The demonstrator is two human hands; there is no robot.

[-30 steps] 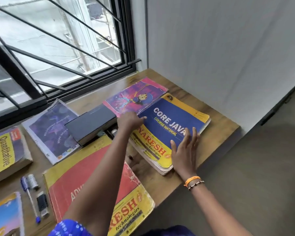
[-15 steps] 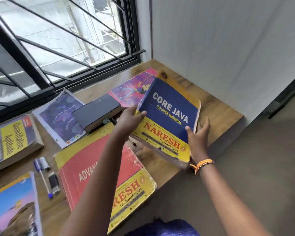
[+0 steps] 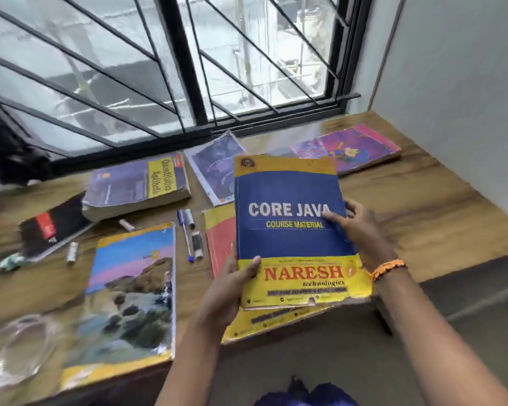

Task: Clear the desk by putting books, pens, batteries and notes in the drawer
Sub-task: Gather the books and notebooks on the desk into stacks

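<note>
I hold the blue and yellow Core Java book (image 3: 291, 238) lifted off the wooden desk (image 3: 423, 218), cover toward me. My left hand (image 3: 232, 288) grips its lower left edge and my right hand (image 3: 355, 224) grips its right edge. Beneath it lies a red and yellow book (image 3: 220, 244). Left of that sit a blue pen (image 3: 185, 235) and batteries (image 3: 197, 244). More books lie around: a landscape-cover one (image 3: 132, 300), a thick Quantitative Aptitude one (image 3: 138, 186), a purple-cover one (image 3: 214, 165) and a pink one (image 3: 349, 148). No drawer shows.
A black notebook (image 3: 53, 227) lies at the left with loose batteries (image 3: 72, 252) nearby. A clear glass dish (image 3: 15, 347) sits at the front left corner. A barred window (image 3: 173, 68) runs behind the desk and a white wall (image 3: 452, 98) stands on the right.
Both hands took hold of the Core Java book, lifted it off the desk and carried it left over the red book. The view has swung left, showing more of the desk.
</note>
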